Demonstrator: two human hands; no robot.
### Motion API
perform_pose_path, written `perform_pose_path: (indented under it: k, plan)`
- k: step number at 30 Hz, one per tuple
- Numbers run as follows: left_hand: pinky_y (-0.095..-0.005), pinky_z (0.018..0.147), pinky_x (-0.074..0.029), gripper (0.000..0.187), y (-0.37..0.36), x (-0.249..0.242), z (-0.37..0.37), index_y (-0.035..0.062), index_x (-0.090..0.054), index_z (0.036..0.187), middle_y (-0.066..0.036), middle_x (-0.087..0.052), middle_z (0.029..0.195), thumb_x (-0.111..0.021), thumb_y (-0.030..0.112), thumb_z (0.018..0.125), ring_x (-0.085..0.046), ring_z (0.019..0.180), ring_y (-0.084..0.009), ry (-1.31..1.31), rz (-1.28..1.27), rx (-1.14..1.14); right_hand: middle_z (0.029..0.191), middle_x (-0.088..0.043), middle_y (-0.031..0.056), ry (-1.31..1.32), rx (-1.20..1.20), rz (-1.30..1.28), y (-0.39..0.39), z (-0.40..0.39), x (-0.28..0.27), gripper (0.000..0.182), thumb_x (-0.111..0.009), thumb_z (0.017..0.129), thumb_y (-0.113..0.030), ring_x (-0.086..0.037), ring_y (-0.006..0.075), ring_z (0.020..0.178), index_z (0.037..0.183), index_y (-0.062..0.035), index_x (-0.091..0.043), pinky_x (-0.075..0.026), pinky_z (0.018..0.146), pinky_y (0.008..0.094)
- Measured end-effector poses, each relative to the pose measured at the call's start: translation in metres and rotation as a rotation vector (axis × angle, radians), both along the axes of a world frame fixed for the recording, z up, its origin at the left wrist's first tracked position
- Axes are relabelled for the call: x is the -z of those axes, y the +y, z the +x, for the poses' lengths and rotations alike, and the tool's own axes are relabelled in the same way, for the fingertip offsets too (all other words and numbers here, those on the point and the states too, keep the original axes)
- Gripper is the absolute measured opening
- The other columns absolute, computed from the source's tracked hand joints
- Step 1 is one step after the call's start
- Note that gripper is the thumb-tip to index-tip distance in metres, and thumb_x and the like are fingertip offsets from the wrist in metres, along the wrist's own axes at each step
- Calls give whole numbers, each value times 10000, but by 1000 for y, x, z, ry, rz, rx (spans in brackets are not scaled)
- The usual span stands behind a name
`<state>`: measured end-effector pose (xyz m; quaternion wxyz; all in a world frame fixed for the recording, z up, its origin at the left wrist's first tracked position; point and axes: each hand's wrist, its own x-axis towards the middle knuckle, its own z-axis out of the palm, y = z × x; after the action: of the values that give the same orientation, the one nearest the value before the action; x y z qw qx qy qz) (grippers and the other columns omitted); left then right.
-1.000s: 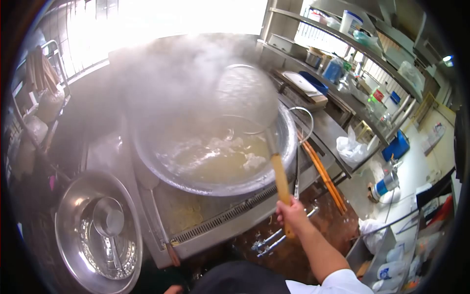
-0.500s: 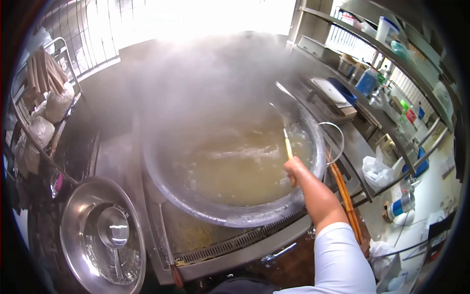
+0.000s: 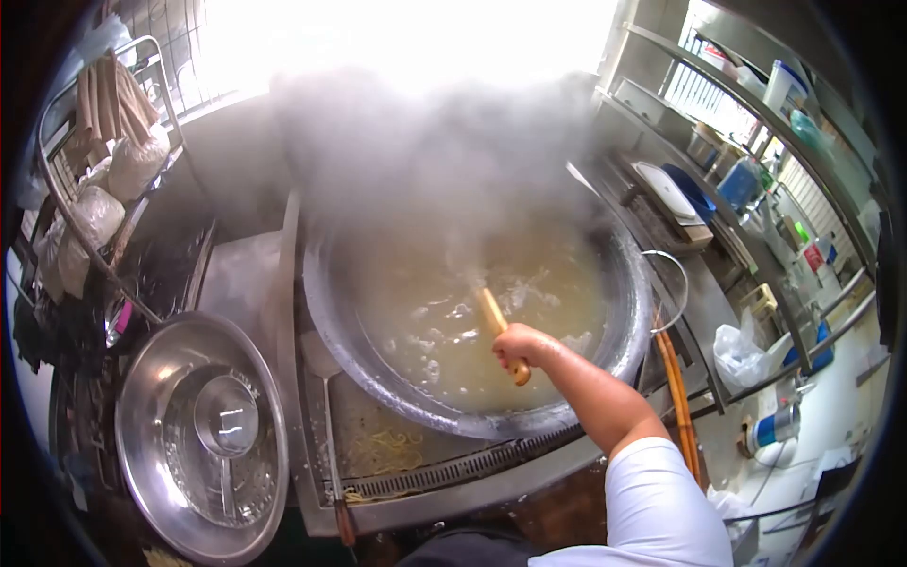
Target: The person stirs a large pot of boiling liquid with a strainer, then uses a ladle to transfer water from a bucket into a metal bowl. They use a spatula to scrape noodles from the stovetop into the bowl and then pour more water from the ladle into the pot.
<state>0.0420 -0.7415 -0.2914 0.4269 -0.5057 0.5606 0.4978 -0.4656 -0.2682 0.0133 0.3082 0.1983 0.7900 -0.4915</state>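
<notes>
My right hand [image 3: 518, 347] is closed around the light wooden handle [image 3: 493, 314] of a cooking utensil. Its far end is lost in the liquid and steam, so I cannot make out its head. Under the hand, a very large metal pot [image 3: 354, 378] holds cloudy, yellowish liquid [image 3: 472, 364] with pale foam and ripples. Thick steam covers the pot's far side. My left hand does not appear.
At the lower left sits a wide steel basin [image 3: 142, 463] with a steel ladle [image 3: 227, 420] inside. A long-handled turner [image 3: 331, 439] lies left of the pot, near noodle-like scraps [image 3: 385, 450]. Long wooden sticks [image 3: 676, 402] and a loop handle [image 3: 682, 283] flank the pot's right.
My right hand has swept the utensil leftward and slightly toward me across the pot. Its metal shaft, visible before, is now hidden. The view has shifted a little.
</notes>
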Motion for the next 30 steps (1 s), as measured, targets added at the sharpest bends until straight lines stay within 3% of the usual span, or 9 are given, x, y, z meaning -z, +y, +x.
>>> perform_pose_path:
  k: [6, 9, 11, 12, 13, 19, 23, 25, 30]
  plan:
    - [-373, 643, -455, 324, -22, -10, -40, 84, -600, 1080, -80, -627, 875, -498, 345, 917, -576, 733, -207, -13, -16, 87, 635, -542, 44, -62, 58, -426, -23, 64, -14, 72, -589, 835, -84, -560, 132, 532, 816, -28, -548, -503, 473, 327]
    - [-389, 691, -464, 334, -30, -16, -57, 81, -597, 1090, -88, -630, 900, -497, 350, 918, -582, 759, -215, -33, -15, 115, 700, -518, -4, -142, 98, -617, -24, 113, -17, 301, -604, 850, -113, -517, 86, 519, 1125, -61, -490, -475, 450, 273]
    - [-400, 723, -470, 340, -31, -18, -63, 80, -594, 1097, -93, -632, 916, -496, 353, 919, -587, 777, -220, -38, -19, 141, 691, -488, -19, -193, 129, -709, -24, 149, -22, 354, -607, 861, -116, -499, 79, 509, 1186, -73, -475, -462, 452, 247]
    - [-431, 798, -485, 263, -31, -16, -69, 92, -644, 1098, -65, -677, 996, -508, 215, 909, -631, 934, -257, -26, -62, 222, 691, -485, -18, -187, 126, -751, -22, 169, -23, 381, -609, 861, -116, -497, 80, 510, 1213, -75, -469, -453, 451, 242]
    - [-431, 798, -485, 263, -33, -20, -69, 92, -644, 1098, -65, -677, 996, -508, 215, 909, -631, 934, -257, -28, -58, 225, 690, -481, -17, -180, 121, -793, -20, 188, -27, 408, -611, 861, -116, -496, 81, 511, 1240, -78, -463, -445, 451, 237]
    - [-435, 773, -467, 286, -40, -15, -61, 114, -628, 1126, -56, -667, 1059, -445, 192, 921, -622, 924, -247, -5, 8, 317, 709, -470, 3, -197, 228, -770, -15, 290, -78, 468, -632, 855, -139, -501, 93, 519, 1274, -50, -444, -455, 460, 245]
    - [-390, 664, -463, 259, -54, -11, -57, 156, -632, 1072, -34, -653, 912, -510, 310, 903, -598, 757, -203, 87, 202, 307, 703, -480, 10, -155, 220, -703, -4, 341, -93, 522, -625, 864, -143, -491, 99, 509, 1328, -43, -409, -431, 467, 248]
    - [-387, 659, -462, 263, -54, -3, -62, 156, -633, 1064, -30, -644, 893, -518, 326, 900, -587, 739, -197, 70, 166, 382, 704, -490, 13, -115, 224, -647, -4, 364, -105, 518, -622, 871, -160, -498, 102, 506, 1323, -23, -408, -442, 467, 249]
    - [-380, 646, -459, 278, -42, 11, -90, 158, -635, 1046, -19, -623, 845, -538, 367, 891, -562, 695, -183, 70, 47, 556, 715, -507, 16, -81, 195, -465, -13, 411, -103, 455, -647, 886, -193, -504, 104, 514, 1284, -98, -448, -457, 470, 255]
